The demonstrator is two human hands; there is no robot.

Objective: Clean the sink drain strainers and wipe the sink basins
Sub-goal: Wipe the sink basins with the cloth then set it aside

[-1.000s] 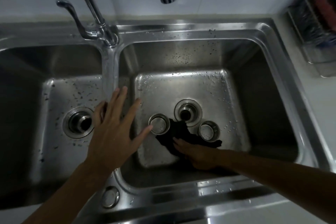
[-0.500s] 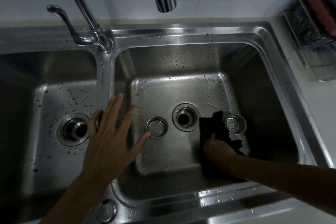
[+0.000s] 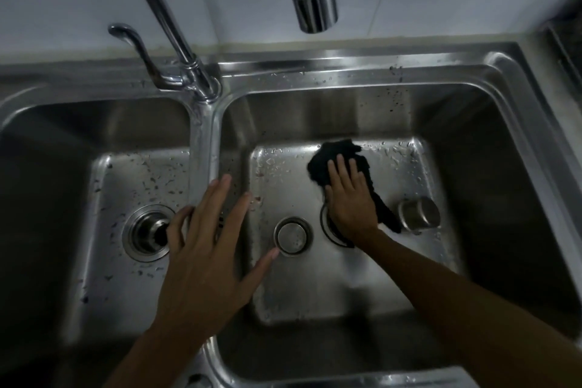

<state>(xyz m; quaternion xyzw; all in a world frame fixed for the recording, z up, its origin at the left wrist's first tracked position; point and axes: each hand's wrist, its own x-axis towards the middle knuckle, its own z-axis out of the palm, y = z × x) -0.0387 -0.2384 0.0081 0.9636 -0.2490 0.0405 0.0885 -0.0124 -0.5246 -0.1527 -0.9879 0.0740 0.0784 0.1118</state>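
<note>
Black cloth [image 3: 337, 151] pressed on the right basin [image 3: 315, 287]
Right hand [image 3: 351, 201], fingers straight, flattens it at centre frame; left hand [image 3: 204, 255], spread and holding nothing, over the divider [image 3: 201, 142], lower left.

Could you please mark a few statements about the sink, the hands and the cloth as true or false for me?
1. The right hand presses a black cloth against the floor of the right basin. True.
2. Water streams from the faucet. False: nothing flows below the spout.
3. The left hand grips a strainer. False: the left hand is open, fingers spread, above the divider, and holds nothing.
4. Two loose strainers sit in the right basin. True: an upright strainer and a tipped strainer.
</note>
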